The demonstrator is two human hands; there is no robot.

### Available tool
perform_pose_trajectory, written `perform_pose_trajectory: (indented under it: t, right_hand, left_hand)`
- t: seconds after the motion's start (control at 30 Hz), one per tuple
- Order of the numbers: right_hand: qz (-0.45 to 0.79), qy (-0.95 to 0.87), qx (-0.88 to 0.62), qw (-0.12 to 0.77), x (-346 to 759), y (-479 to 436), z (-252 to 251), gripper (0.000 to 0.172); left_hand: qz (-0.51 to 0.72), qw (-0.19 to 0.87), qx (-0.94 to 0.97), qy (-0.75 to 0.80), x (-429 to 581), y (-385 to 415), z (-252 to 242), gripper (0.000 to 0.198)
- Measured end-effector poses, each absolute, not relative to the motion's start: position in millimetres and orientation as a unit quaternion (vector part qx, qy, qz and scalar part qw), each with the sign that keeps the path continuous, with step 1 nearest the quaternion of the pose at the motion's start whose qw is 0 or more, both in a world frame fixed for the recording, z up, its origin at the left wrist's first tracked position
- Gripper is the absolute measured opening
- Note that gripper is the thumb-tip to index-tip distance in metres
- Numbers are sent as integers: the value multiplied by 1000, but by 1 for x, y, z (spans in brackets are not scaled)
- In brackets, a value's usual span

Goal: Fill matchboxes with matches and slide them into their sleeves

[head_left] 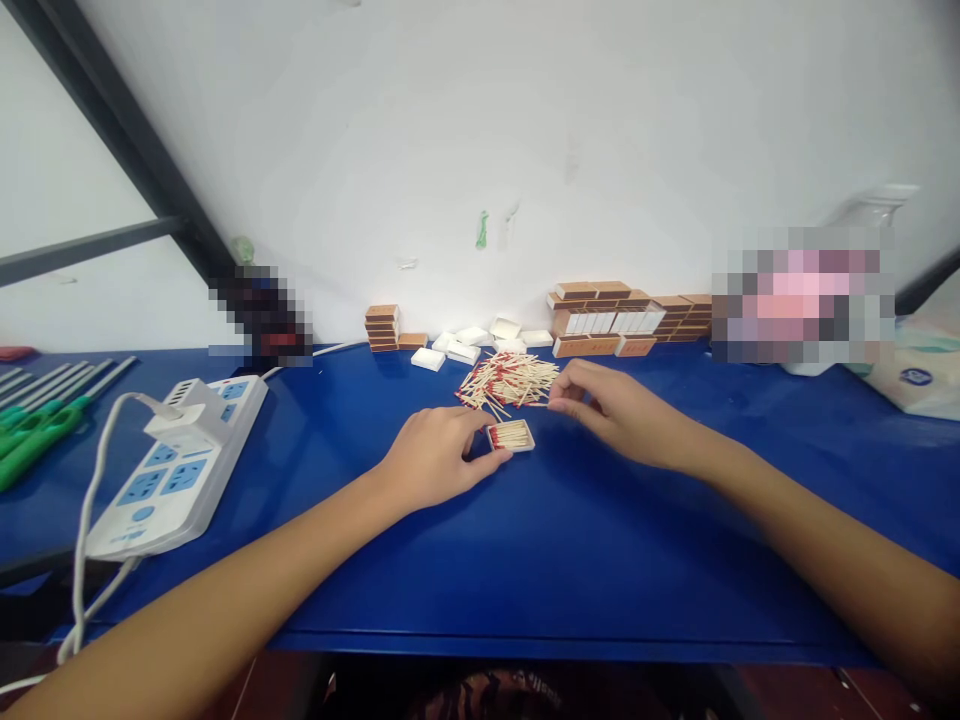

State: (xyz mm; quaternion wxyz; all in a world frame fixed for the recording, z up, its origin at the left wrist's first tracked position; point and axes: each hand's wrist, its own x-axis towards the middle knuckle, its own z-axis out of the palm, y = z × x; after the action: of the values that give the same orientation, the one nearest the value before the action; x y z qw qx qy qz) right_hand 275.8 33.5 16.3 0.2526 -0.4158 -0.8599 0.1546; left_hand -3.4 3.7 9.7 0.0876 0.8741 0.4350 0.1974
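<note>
My left hand (439, 455) grips the left end of a small white matchbox tray (531, 440) between thumb and fingers. Red-tipped matches (511, 434) lie side by side inside it. The tray rests flat on the blue table (480, 560). Just behind it is a loose heap of matches (517, 378), their red heads pointing in mixed directions. At the heap's right edge is my right hand (600, 405), its thumb and fingertips pinched together on a match (538, 404). The far end of that match points left toward the heap.
Several white trays (465, 345) lie behind the heap. Matchboxes are stacked at the wall, a small pile (382, 328) left and a larger one (630, 318) right. A power strip (202, 470) with cables and green-handled tools (37, 435) lie left. A tissue pack (919, 365) stands right.
</note>
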Motion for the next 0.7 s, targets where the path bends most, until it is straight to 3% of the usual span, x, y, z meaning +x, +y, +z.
perform_pose_trajectory:
  t: [0.37, 0.7]
  right_hand:
    - [239, -880, -377, 164, 253, 8, 18, 22]
    - [239, -880, -367, 186, 250, 8, 19, 19]
  left_hand:
    - [182, 103, 891, 403, -4, 3, 10, 34]
    - [180, 104, 897, 391, -4, 3, 10, 32]
